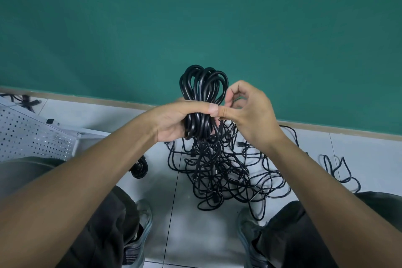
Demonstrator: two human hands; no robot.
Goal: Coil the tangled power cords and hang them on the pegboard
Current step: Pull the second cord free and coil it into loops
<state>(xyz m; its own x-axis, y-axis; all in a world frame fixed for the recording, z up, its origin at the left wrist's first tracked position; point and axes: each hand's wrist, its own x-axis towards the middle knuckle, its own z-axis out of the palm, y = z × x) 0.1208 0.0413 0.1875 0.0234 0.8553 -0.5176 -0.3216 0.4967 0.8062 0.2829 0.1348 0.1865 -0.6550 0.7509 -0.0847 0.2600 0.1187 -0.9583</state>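
Your left hand (174,122) grips the coil (203,98) at centre frame; your right hand (250,111), at 3 o'clock beside it, pinches a strand. Tangled cords (224,172) lie on the floor (185,224) at 6 o'clock, pegboard (28,137) at 9.

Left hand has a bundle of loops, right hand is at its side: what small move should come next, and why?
Probably draw up one more length with the right hand and lay it into the coil that the left hand grips. A strand runs from the coil down into the tangled pile on the floor, so this cord seems not yet free.
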